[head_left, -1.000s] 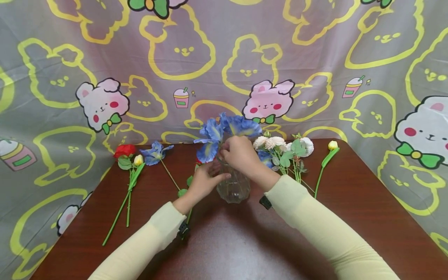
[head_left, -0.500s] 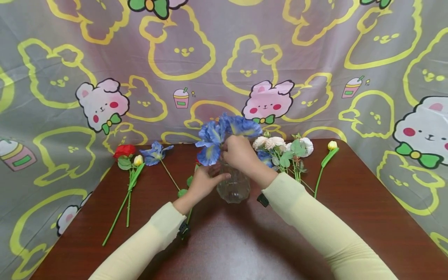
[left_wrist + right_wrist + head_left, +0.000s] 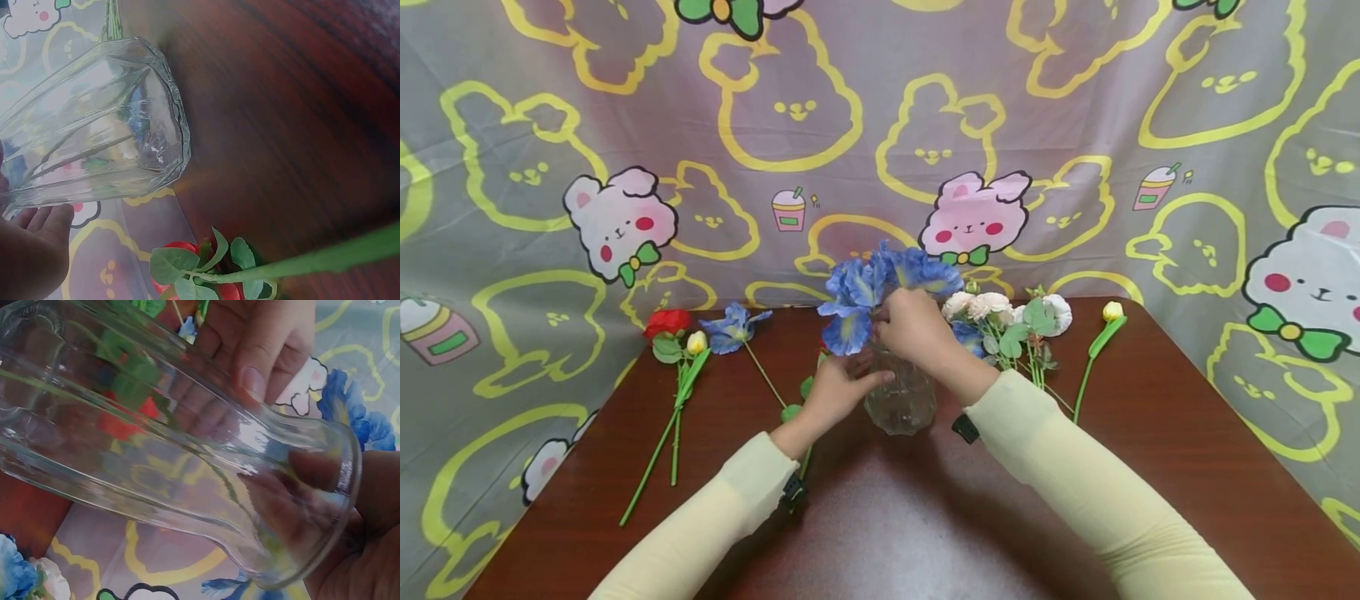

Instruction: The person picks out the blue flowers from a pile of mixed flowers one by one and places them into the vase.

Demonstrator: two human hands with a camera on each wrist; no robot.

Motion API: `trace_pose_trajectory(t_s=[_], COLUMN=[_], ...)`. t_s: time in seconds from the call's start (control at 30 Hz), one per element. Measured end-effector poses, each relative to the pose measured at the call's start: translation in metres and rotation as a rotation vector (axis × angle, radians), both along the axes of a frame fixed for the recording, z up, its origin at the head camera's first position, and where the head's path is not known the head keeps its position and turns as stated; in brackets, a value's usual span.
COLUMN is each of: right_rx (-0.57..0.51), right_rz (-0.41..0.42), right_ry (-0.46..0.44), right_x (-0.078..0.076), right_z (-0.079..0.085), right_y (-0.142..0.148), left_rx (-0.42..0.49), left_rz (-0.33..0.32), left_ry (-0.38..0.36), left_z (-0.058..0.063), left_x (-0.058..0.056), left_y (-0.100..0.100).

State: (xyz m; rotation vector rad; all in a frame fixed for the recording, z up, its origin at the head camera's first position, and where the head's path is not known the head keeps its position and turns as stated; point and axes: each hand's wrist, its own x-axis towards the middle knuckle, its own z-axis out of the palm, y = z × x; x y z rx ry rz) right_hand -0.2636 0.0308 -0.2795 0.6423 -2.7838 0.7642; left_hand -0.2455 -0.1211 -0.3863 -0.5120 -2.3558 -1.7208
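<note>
A clear glass vase stands upright at the middle of the table. My left hand holds its neck from the left, thumb on the near side and fingers behind the glass. Above the mouth, my right hand pinches a blue iris by its stem; the fingertips are partly hidden. Another blue iris leans to the right behind that hand. Through the glass of the vase in the right wrist view, thin green stems run down inside.
Left on the table lie a red rose, a yellow tulip and a blue iris. Pale pink flowers and another yellow tulip lie right. A red rose lies beside my left wrist. A patterned curtain hangs behind.
The blue iris in my right hand has turned slightly and shifted a little to the right, closer to the other bloom. My left hand and the vase have stayed in place.
</note>
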Motion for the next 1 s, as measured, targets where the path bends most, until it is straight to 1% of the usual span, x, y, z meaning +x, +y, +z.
trace_pose_trajectory(t_s=[0.1,0.17,0.3,0.33,0.4,0.5,0.63,0.73,0.83,0.93,1.0], right_rx=[-0.013,-0.028,-0.047,-0.049,-0.055,-0.076,-0.121,-0.182,-0.244,-0.280,-0.280], right_rz=[0.007,0.022,0.052,0.054,0.055,0.062,0.087,0.113,0.147,0.180,0.182], right_ry=[0.006,0.011,0.049,0.057,0.066,0.056,0.072,0.104,0.139,0.140,0.128], right_x=[0.002,0.005,0.012,0.014,0.019,0.025,0.032,0.036,0.038,0.040,0.040], right_z=[0.004,0.008,0.017,0.020,0.024,0.029,0.032,0.030,0.025,0.018,0.014], right_y=[0.002,0.005,0.010,0.012,0.014,0.019,0.029,0.041,0.054,0.064,0.070], left_rx=[0.012,0.012,0.003,0.004,0.002,0.020,0.045,0.039,0.028,0.015,0.014], left_rz=[-0.008,-0.015,-0.025,-0.028,-0.029,-0.024,-0.013,-0.008,-0.004,0.004,0.006], left_ry=[-0.002,0.000,0.004,0.005,0.010,0.004,-0.017,-0.006,0.009,0.016,0.014], left_z=[0.003,0.010,0.025,0.027,0.028,0.018,0.001,-0.001,-0.001,-0.001,-0.001], left_x=[0.001,0.006,0.017,0.019,0.019,0.012,-0.001,-0.003,-0.003,-0.002,-0.003], left_y=[0.001,0.003,0.005,0.005,0.006,0.004,0.001,0.001,0.002,0.002,0.002])
